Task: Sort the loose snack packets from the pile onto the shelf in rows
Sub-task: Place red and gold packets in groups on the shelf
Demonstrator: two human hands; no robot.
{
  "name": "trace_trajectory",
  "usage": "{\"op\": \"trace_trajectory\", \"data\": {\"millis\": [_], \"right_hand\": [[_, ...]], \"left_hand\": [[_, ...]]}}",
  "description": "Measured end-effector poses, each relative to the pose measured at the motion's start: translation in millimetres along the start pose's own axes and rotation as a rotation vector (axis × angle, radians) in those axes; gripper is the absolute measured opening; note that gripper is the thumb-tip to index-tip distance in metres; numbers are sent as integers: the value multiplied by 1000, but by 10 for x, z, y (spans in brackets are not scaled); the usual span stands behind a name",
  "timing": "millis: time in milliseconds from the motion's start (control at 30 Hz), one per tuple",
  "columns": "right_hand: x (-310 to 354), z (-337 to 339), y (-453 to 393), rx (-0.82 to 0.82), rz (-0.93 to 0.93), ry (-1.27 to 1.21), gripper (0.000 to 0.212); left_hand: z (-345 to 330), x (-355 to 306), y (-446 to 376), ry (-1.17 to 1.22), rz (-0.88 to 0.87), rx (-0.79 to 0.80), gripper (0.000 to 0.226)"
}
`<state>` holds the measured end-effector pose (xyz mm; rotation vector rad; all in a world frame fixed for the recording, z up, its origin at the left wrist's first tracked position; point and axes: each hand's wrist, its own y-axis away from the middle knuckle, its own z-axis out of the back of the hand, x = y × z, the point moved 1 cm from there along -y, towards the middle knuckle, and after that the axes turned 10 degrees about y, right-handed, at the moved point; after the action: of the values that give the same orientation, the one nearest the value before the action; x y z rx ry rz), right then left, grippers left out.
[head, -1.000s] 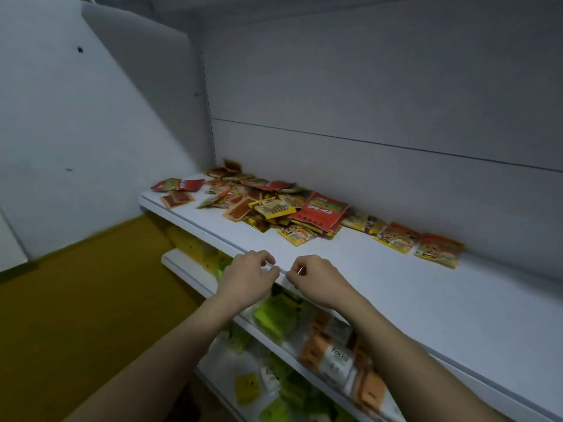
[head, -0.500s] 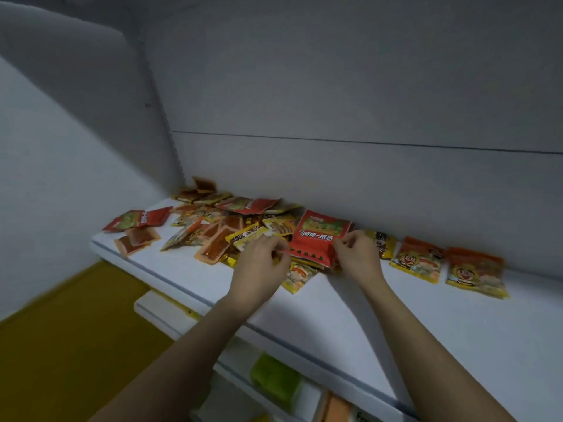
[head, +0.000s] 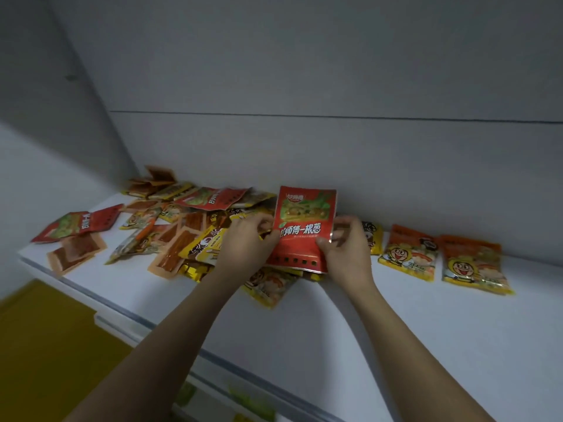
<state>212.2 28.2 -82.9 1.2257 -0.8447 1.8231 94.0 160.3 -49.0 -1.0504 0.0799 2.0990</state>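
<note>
pile [head: 195, 226] on shelf [head: 396, 330] at left, two packets [head: 441, 260] in row right of it

- Single view: head-worn wide-angle camera, looking forward and down over both forearms.
- Faces the white shelf [head: 396, 324] and the grey back wall [head: 304, 71], close in.
- Shelf front edge runs diagonally, lower right to mid left.
- Yellow floor [head: 45, 345] visible lower left.

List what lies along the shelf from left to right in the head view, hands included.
Red packet lying flat at the far left → pile of loose packets → left hand → upright red packet held in both hands → right hand → two orange-and-yellow packets.
</note>
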Motion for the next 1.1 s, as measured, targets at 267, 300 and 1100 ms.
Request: {"op": "trace_trajectory", "data": {"millis": [267, 300, 1100], "right_hand": [[110, 163, 37, 0, 14, -406, 31], [116, 159, 39, 6, 12, -437, 32], [-210, -165, -27, -33, -11, 118, 37]], "left_hand": [[7, -73, -250, 708, 209, 209, 48], [3, -49, -259, 732, 225, 224, 49], [11, 519, -10, 835, 72, -202, 32]]}}
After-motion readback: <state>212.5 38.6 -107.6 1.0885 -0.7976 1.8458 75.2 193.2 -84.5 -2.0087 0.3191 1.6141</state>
